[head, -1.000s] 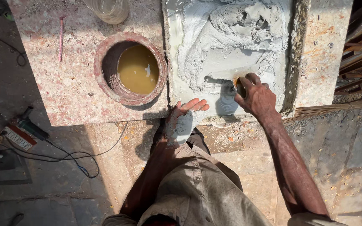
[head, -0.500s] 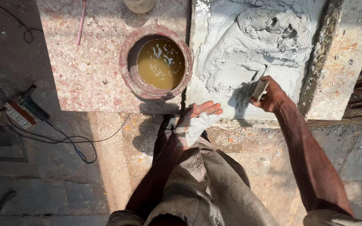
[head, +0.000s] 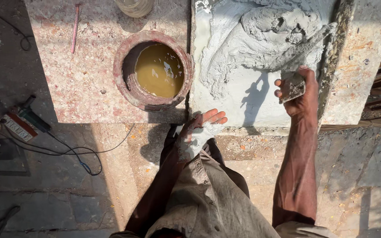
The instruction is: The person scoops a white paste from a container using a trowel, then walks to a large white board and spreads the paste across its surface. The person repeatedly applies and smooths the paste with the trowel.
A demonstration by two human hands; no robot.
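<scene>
My right hand (head: pixel 300 90) grips the handle of a mortar-caked trowel (head: pixel 305 44) whose blade reaches up into a heap of wet grey mortar (head: pixel 261 39) spread on a stone slab (head: pixel 225 101). My left hand (head: pixel 199 130) is held palm up at the slab's near edge, fingers apart, smeared with grey mortar and holding no tool.
A round reddish bowl of murky yellow-brown water (head: pixel 155 70) sits on the speckled pink slab (head: pixel 80 79) to the left. A pink stick (head: pixel 74 26) and a glass jar (head: pixel 134 6) lie farther back. A power tool with cable (head: pixel 27 121) lies on the floor at left.
My right hand has lifted from the slab's lower part and moved up and right, raising the trowel into the mortar heap. My left hand stays palm up at the edge.
</scene>
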